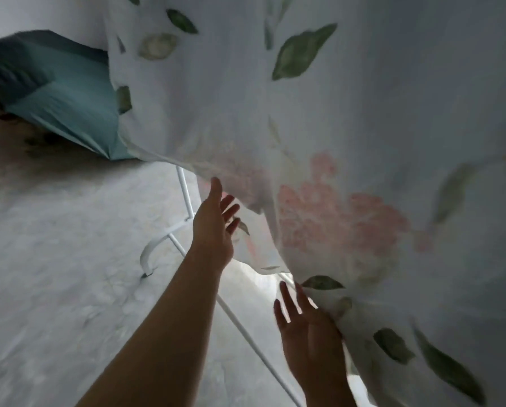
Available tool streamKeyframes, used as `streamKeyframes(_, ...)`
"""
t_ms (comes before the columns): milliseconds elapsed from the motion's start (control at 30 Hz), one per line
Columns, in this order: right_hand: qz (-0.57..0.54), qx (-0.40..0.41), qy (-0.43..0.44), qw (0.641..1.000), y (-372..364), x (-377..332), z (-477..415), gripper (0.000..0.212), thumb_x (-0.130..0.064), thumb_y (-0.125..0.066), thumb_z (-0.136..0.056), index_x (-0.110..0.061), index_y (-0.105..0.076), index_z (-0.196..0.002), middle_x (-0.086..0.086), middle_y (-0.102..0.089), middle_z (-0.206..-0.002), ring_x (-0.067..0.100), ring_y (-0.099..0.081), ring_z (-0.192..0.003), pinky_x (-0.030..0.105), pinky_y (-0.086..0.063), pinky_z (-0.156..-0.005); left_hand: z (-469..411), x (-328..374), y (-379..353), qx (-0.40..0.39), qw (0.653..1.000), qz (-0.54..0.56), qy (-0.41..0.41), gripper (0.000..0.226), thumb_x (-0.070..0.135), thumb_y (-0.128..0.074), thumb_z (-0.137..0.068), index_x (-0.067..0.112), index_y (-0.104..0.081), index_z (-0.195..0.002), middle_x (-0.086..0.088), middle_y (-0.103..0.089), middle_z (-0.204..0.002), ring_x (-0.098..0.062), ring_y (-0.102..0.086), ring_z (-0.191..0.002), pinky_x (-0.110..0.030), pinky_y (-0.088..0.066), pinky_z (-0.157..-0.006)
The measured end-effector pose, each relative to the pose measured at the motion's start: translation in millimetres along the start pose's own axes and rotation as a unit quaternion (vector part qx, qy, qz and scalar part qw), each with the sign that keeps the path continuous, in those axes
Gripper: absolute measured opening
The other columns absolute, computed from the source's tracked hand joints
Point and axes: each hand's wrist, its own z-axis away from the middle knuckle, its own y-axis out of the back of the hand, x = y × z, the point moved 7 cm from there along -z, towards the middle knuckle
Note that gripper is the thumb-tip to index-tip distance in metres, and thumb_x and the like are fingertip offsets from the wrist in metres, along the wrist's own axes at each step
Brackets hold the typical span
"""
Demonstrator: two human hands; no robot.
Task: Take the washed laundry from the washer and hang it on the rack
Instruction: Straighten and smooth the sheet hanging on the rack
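A large white sheet [348,127] printed with pink flowers and green leaves hangs over the drying rack and fills most of the view. Only the rack's white legs [187,198] show beneath it. My left hand [216,221] reaches up to the sheet's lower edge with fingers spread, just touching or beside the hem. My right hand [307,327] is lower, fingers apart, its palm against the hanging cloth near the edge. Neither hand grips the fabric. The washer is out of sight.
A teal cloth [69,98] hangs at the upper left behind the sheet. The pale floor [55,274] stretches out to the left below. A curved white rack foot [150,259] rests on the floor, with a diagonal leg bar [246,327] crossing toward the bottom.
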Motion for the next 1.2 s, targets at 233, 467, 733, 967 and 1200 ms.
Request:
streamKeyframes(233, 0.029, 0.029, 0.151, 0.988, 1, -21, -52, 0.037, -0.005, -0.064, -0.082, -0.019, -0.06, -0.116, -0.003, -0.066, -0.115, 0.012, -0.072, -0.091, 0.027, -0.058, -0.07, -77, 8, 46, -0.101, 0.994, 0.028, 0.015, 0.065, 0.057, -0.063, -0.087, 0.018, -0.051, -0.138, -0.003, -0.061, -0.13, -0.02, -0.06, -0.115, -0.037, -0.045, -0.098)
streamKeyframes(467, 0.012, 0.076, 0.28, 0.957, -4, -27, -21, 0.028, -0.009, -0.064, -0.08, -0.021, -0.064, -0.105, -0.007, -0.067, -0.1, 0.012, -0.069, -0.085, 0.027, -0.048, -0.075, -123, 38, 15, -0.189, 0.981, 0.028, 0.035, 0.04, 0.058, -0.066, -0.085, 0.024, -0.06, -0.105, 0.002, -0.066, -0.119, -0.018, -0.063, -0.114, -0.033, -0.05, -0.092)
streamKeyframes(733, 0.074, 0.217, 0.331, 0.915, -8, -3, -3, 0.018, -0.007, -0.07, -0.071, -0.021, -0.06, -0.076, -0.008, -0.054, -0.07, 0.008, -0.049, -0.06, 0.022, -0.029, -0.054, -172, 66, 11, -0.308, 0.919, 0.224, 0.099, 0.039, 0.014, -0.066, -0.093, 0.007, -0.058, -0.131, -0.011, -0.071, -0.118, -0.026, -0.07, -0.106, -0.045, -0.057, -0.089)
streamKeyframes(967, -0.005, 0.309, 0.371, 0.875, -3, -11, -2, 0.027, -0.008, -0.045, -0.097, -0.016, -0.053, -0.073, -0.004, -0.048, -0.052, 0.006, -0.045, -0.043, 0.014, -0.031, -0.036, -172, 51, 9, -0.311, 0.932, 0.175, 0.068, 0.016, 0.03, -0.06, -0.098, 0.018, -0.065, -0.107, -0.002, -0.075, -0.109, -0.021, -0.07, -0.104, -0.052, -0.055, -0.092)
streamKeyframes(1200, -0.062, 0.308, 0.387, 0.867, 6, -22, -23, 0.017, -0.002, -0.05, -0.099, 0.001, -0.064, -0.109, 0.01, -0.068, -0.096, 0.015, -0.066, -0.052, 0.024, -0.054, -0.046, -194, 52, 19, -0.283, 0.955, 0.087, 0.023, 0.019, 0.04, -0.057, -0.098, 0.022, -0.062, -0.094, 0.001, -0.071, -0.097, -0.025, -0.069, -0.1, -0.037, -0.056, -0.076)
